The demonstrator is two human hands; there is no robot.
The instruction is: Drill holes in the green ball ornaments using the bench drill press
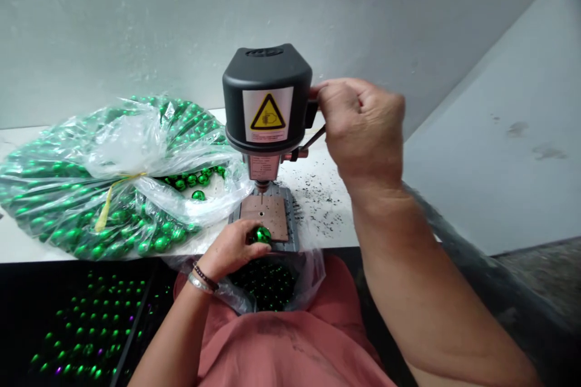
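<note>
A small drill press (267,97) with a black housing and a yellow warning sticker stands in front of me. My left hand (236,245) pinches a shiny green ball (262,234) over the near edge of the drill press's base plate (275,227). Above that plate the thin drill bit (262,196) points down at a small hole, apart from the ball. My right hand (361,127) is closed at the machine's right side, around the end of the feed lever (314,140); its fingers partly hide the lever.
To the left lies a tied clear plastic bag (122,151) full of green balls. An open bag of balls (265,284) sits on my lap. Dark shavings (318,199) litter the white table (333,172). More green balls (91,326) show below the table, at left.
</note>
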